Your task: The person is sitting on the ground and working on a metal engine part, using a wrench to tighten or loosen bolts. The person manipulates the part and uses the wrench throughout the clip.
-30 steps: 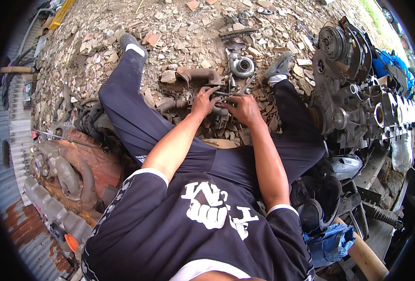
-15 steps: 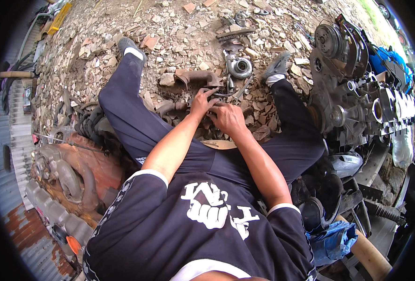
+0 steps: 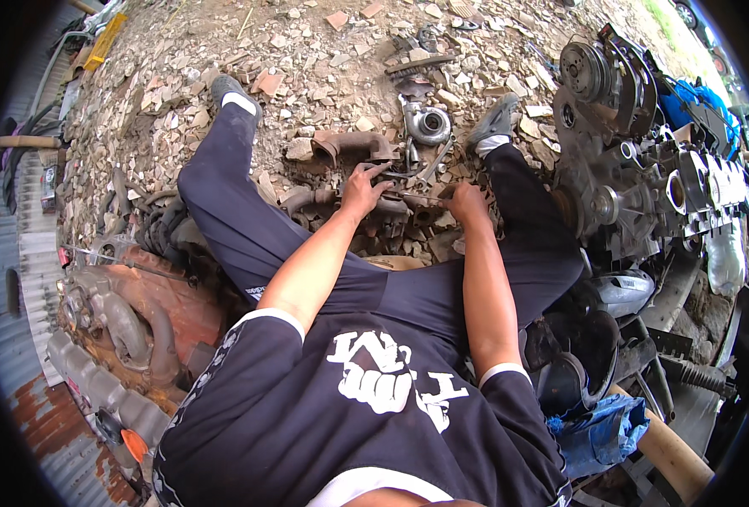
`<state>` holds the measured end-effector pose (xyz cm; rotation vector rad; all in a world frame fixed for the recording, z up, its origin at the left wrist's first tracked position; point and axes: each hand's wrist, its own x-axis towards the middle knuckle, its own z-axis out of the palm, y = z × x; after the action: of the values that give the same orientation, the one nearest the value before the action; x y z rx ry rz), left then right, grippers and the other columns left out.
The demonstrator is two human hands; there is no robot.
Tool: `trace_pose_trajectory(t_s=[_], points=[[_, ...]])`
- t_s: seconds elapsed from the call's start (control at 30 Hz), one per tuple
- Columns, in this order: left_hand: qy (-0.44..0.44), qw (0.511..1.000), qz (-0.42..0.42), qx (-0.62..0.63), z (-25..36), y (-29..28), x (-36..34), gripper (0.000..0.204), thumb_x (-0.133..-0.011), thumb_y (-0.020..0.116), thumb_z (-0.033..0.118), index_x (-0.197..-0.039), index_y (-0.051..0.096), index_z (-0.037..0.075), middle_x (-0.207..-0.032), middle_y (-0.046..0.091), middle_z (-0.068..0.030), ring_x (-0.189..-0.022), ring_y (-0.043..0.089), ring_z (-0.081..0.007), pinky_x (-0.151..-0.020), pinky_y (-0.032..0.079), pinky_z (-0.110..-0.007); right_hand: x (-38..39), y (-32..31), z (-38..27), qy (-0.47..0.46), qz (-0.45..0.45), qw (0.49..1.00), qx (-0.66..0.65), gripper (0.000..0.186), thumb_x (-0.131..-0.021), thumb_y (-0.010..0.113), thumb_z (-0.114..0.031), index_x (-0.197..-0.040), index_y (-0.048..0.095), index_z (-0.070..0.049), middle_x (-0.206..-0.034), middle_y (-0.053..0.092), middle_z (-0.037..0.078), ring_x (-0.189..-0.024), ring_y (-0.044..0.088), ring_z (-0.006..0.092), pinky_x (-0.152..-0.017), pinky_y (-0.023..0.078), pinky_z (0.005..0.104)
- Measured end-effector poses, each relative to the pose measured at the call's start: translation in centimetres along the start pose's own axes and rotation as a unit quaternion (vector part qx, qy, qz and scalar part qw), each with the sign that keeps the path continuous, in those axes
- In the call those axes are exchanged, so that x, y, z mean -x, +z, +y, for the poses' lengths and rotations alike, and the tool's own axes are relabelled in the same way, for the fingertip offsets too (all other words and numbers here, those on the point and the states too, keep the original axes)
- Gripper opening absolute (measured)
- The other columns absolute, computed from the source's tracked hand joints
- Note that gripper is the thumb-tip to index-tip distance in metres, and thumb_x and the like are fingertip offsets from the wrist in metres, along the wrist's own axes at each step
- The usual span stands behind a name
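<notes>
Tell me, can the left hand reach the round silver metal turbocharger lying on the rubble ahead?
Probably yes: the left hand lies near the round silver metal turbocharger, with only low rusty parts and rubble between.

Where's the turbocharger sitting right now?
In the head view, the turbocharger lies on the rubble ground between the person's feet, just beyond the left hand and right hand, closer to the grey shoe at right.

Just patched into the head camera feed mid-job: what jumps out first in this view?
The person sits on rubble-strewn ground with legs spread, left hand and right hand both down on a cluster of rusty brown metal castings between the knees. Just beyond them lies a silver snail-shaped turbocharger housing. A large grey engine block with pulleys fills the right side, and a rust-red engine part sits at the lower left.
</notes>
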<state>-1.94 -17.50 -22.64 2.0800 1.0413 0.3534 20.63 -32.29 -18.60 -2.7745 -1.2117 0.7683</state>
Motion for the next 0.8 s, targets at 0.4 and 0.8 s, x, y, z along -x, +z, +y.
trace_pose_trajectory(t_s=[0.4, 0.8], points=[[-0.002, 1.000, 0.006, 0.015, -0.4, -0.1, 0.1, 0.050, -0.083, 0.080, 0.036, -0.131, 0.068, 0.026, -0.121, 0.063, -0.0134, -0.112, 0.063, -0.0332, -0.099, 0.052, -0.042, 2.8, -6.5, -3.1, -0.200, 0.147, 0.954, -0.168, 0.031, -0.073, 0.085, -0.022, -0.097, 0.079, -0.003, -0.100, 0.073, 0.019, -0.088, 0.070, 0.0376, -0.081, 0.055, 0.0437], [-0.005, 1.000, 0.005, 0.019, -0.8, 0.1, 0.0, 0.049, -0.084, 0.079, 0.037, -0.132, 0.068, 0.027, -0.121, 0.061, -0.0137, -0.114, 0.062, -0.0340, -0.099, 0.051, -0.043, 3.2, -4.2, -7.1, -0.325, 0.106, 0.913, -0.221, 0.029, -0.076, 0.084, -0.023, -0.096, 0.079, -0.003, -0.091, 0.073, 0.016, -0.082, 0.070, 0.0357, -0.075, 0.056, 0.0419]])
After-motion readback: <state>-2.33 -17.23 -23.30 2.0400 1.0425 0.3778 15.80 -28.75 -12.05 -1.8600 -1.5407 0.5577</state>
